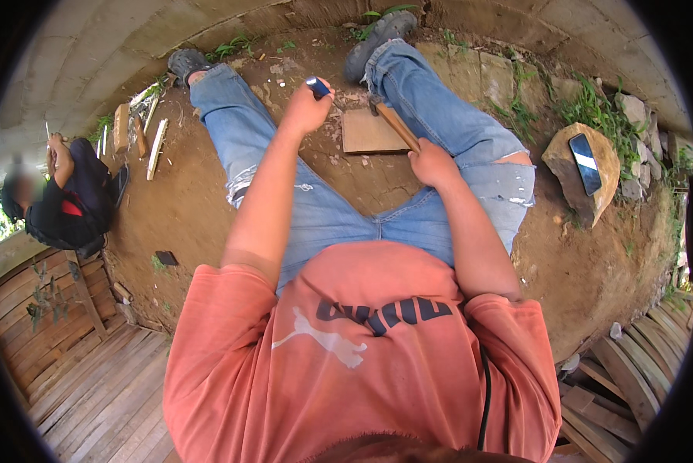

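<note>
My left hand [308, 112] is closed round a short dark-blue tool handle [318, 89] with a shiny metal end facing up. The rest of that tool is hidden, so I cannot tell its kind. In my right hand [433, 164] is the wooden handle of a hammer [396, 124], gripped near its lower end. The hammer's head points away from me, beside my right shin. Under the hammer, between my legs, a flat rectangular wooden board [360, 136] lies on the dirt. The blue handle is left of the board's far corner; whether its tool touches anything does not show.
A phone [585, 163] rests on a large stone [560, 158] at right. Wood pieces [157, 149] lie on the ground at left, near another seated person [68, 197] holding a thin stick. A small dark flat object [166, 258] lies nearer. Planks [628, 363] are stacked at lower right.
</note>
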The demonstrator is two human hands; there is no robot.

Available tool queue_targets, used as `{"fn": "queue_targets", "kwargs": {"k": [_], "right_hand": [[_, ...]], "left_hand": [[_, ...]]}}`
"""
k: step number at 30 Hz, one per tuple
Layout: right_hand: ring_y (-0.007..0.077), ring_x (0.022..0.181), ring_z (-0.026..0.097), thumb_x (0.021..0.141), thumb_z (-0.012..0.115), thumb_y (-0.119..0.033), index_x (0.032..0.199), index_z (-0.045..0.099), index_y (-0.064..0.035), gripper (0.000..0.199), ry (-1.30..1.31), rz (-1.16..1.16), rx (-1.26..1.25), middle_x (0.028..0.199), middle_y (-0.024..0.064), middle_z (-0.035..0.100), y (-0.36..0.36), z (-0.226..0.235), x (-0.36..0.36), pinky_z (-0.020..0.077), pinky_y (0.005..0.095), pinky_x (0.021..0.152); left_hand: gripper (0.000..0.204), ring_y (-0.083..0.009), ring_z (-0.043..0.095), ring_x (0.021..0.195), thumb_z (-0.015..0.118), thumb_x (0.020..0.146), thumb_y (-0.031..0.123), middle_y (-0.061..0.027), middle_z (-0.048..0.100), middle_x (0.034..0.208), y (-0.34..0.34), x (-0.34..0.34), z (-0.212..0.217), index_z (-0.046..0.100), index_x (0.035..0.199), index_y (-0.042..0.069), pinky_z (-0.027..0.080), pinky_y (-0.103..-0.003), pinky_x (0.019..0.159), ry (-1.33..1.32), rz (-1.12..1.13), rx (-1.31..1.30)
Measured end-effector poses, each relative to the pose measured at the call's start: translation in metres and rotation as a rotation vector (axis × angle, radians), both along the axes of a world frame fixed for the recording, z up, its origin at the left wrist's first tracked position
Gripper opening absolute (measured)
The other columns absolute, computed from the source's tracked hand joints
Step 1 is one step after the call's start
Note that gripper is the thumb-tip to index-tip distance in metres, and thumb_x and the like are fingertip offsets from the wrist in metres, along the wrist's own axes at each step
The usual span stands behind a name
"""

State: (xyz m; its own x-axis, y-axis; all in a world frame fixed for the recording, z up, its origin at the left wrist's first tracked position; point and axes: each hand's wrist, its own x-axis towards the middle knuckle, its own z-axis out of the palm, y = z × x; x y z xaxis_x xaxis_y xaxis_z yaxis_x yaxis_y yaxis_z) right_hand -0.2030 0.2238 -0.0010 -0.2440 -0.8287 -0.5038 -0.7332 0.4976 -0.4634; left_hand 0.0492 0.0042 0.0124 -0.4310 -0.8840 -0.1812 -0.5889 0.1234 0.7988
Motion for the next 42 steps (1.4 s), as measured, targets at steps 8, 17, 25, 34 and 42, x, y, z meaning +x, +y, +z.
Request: {"fn": "queue_targets", "kwargs": {"k": [8, 17, 25, 34, 42], "right_hand": [[0.0474, 0.116, 0.07, 0.105, 0.061, -0.029, 0.127, 0.065, 0.0022, 0.039, -0.008, 0.011, 0.006, 0.119, 0.0306, 0.074, -0.001, 0.004, 0.0, 0.0538, 0.055, 0.101], [0.0478, 0.118, 0.069, 0.106, 0.06, -0.03, 0.128, 0.065, 0.0017, 0.039, -0.002, 0.029, 0.036, 0.121, 0.0315, 0.073, -0.004, 0.008, 0.003, 0.053, 0.0554, 0.101], [0.0503, 0.111, 0.069, 0.106, 0.062, -0.034, 0.126, 0.067, 0.0042, 0.043, -0.058, -0.013, -0.043, 0.114, 0.031, 0.073, -0.001, -0.002, -0.001, 0.0526, 0.0551, 0.097], [0.0374, 0.082, 0.07, 0.11, 0.061, -0.036, 0.121, 0.068, 0.0023, 0.04, -0.201, -0.159, -0.296, 0.088, 0.0212, 0.071, -0.023, 0.102, 0.014, 0.0531, 0.0461, 0.078], [0.0469, 0.089, 0.07, 0.11, 0.06, -0.035, 0.122, 0.068, -0.0019, 0.036, 0.077, 0.088, -0.469, 0.092, 0.0251, 0.072, -0.029, 0.199, 0.041, 0.053, 0.0509, 0.078]], "left_hand": [[0.025, -0.0193, 0.077, 0.109, 0.073, 0.099, 0.013, -0.0093, 0.082, 0.115, 0.005, 0.004, 0.004, 0.065, 0.121, 0.003, 0.058, -0.035, 0.095, -0.011, -0.008, 0.012], [0.027, -0.0272, 0.078, 0.098, 0.076, 0.092, 0.026, -0.0098, 0.081, 0.107, 0.02, 0.005, 0.009, 0.075, 0.117, 0.015, 0.059, -0.04, 0.087, -0.145, -0.019, -0.088], [0.025, -0.0351, 0.075, 0.102, 0.072, 0.1, 0.031, -0.014, 0.079, 0.108, 0.01, -0.002, -0.005, 0.076, 0.12, 0.016, 0.058, -0.046, 0.09, -0.246, -0.041, -0.108], [0.023, -0.0356, 0.074, 0.105, 0.072, 0.098, 0.024, -0.0151, 0.079, 0.111, -0.001, -0.001, -0.014, 0.076, 0.118, 0.014, 0.058, -0.047, 0.091, -0.153, -0.091, -0.09], [0.03, -0.0425, 0.072, 0.11, 0.069, 0.1, 0.029, -0.0206, 0.077, 0.118, -0.002, -0.003, -0.015, 0.073, 0.127, 0.016, 0.058, -0.052, 0.093, -0.209, -0.125, -0.089]]}}
